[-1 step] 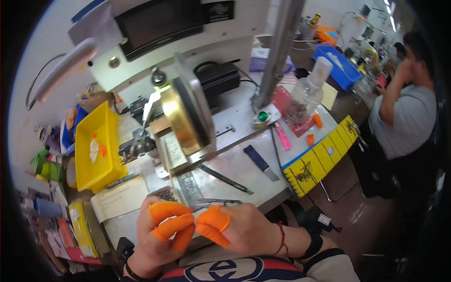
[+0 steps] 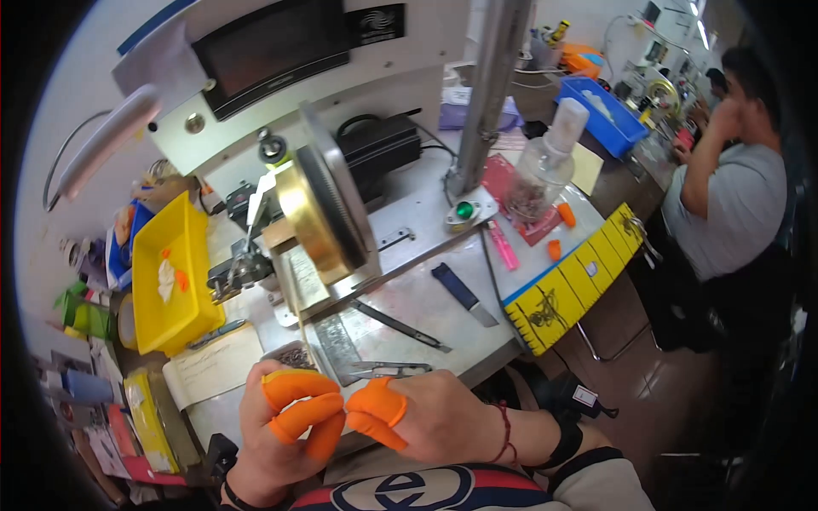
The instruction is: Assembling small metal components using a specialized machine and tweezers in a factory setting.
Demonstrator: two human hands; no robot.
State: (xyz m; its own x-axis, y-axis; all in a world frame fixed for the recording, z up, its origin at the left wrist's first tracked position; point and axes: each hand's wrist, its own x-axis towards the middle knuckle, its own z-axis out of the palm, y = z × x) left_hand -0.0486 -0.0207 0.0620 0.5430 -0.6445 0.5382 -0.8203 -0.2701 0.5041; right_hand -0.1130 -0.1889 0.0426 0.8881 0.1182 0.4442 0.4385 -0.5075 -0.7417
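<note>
My left hand (image 2: 285, 417) and my right hand (image 2: 426, 419) are held together low in the view, at the front edge of the workbench (image 2: 426, 221). Both wear orange finger cots, and the fingertips of the two hands touch. All fingers are curled and pinched; nothing shows between them. Just beyond my hands lie metal tweezers (image 2: 388, 369), and a small tray of tiny dark metal parts (image 2: 294, 356) sits by my left fingers. Behind these stands a machine with a brass disc (image 2: 315, 217).
A yellow bin (image 2: 170, 272) stands at the left. A blue-handled knife (image 2: 463, 294), a clear bottle (image 2: 545, 170), a steel column (image 2: 494, 85) and a yellow measuring strip (image 2: 579, 277) are to the right. Another person (image 2: 733, 196) sits at the far right.
</note>
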